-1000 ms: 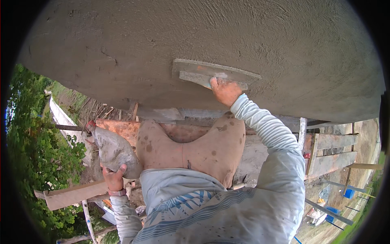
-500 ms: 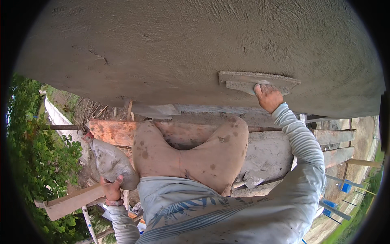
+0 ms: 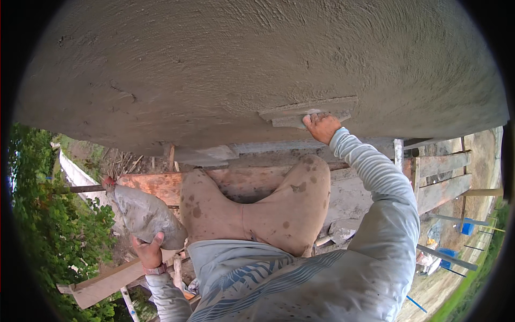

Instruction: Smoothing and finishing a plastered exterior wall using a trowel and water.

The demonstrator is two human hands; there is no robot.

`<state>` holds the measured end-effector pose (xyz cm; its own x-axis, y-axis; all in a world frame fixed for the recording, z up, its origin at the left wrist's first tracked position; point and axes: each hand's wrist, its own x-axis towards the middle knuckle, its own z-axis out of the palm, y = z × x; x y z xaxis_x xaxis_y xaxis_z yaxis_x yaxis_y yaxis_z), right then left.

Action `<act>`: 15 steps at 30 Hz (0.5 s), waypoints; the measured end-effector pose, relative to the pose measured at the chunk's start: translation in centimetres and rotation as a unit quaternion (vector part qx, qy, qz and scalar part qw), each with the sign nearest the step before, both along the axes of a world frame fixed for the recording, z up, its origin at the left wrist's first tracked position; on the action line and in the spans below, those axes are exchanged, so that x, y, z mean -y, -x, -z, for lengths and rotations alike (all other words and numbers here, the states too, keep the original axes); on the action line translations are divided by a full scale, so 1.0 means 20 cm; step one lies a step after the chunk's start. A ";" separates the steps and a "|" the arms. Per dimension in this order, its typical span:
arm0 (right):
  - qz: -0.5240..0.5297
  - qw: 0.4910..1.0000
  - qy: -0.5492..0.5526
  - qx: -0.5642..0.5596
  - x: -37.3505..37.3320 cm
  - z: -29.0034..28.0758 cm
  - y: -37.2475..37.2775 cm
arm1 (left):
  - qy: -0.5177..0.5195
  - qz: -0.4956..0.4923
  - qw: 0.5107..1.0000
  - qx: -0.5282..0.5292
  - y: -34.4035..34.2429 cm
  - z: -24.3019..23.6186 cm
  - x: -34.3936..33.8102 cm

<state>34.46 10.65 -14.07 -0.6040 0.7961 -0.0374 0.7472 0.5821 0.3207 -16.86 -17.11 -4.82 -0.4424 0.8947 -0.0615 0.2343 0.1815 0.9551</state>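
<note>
Head view, float (image 3: 308, 109), long axis crosswise, right end higher

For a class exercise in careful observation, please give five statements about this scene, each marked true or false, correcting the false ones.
1. The right hand grips a flat float. True.
2. The float lies against a grey, rough-textured surface. True.
3. Both hands are on the float. False: the left hand touches a grey bundle with a red tip.
4. The trousers are spotless. False: the tan trousers bear dark spots.
5. Green leaves show at the picture's left. True.
</note>
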 end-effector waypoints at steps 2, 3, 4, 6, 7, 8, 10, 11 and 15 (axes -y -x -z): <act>0.007 0.999 -0.037 0.016 0.03 -0.08 -0.21 | -0.017 -0.024 0.999 0.042 -0.01 0.02 0.00; 0.021 0.999 -0.030 0.031 0.04 -0.19 -0.26 | -0.015 -0.023 0.999 0.045 -0.01 0.04 -0.02; 0.026 0.999 -0.026 0.034 0.03 -0.28 -0.26 | 0.005 -0.013 0.999 0.039 0.00 0.05 -0.04; -0.003 0.996 -0.088 -0.029 0.02 -0.51 -0.14 | 0.005 -0.014 1.000 0.023 0.01 -0.01 0.03; -0.022 0.993 -0.108 -0.037 0.00 -0.57 -0.05 | -0.002 -0.004 1.000 0.024 0.02 0.00 0.01; -0.043 0.989 -0.129 -0.050 -0.04 -0.59 0.07 | -0.011 0.002 1.000 0.022 0.02 0.01 0.00; -0.055 0.991 -0.102 -0.060 -0.04 -0.55 0.26 | -0.008 0.008 1.000 0.021 0.02 0.01 -0.04; -0.053 0.991 -0.104 -0.060 -0.04 -0.52 0.30 | -0.005 0.013 1.000 0.018 0.02 0.01 -0.06; -0.016 0.997 -0.020 -0.071 -0.04 -0.36 0.29 | -0.023 0.021 0.999 0.014 -0.04 -0.02 -0.08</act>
<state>28.65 11.51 -6.96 -0.6266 0.7750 0.0822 0.7677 0.5956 0.2365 -16.01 -15.54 -4.46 -0.4035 0.9144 -0.0324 0.2141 0.1288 0.9683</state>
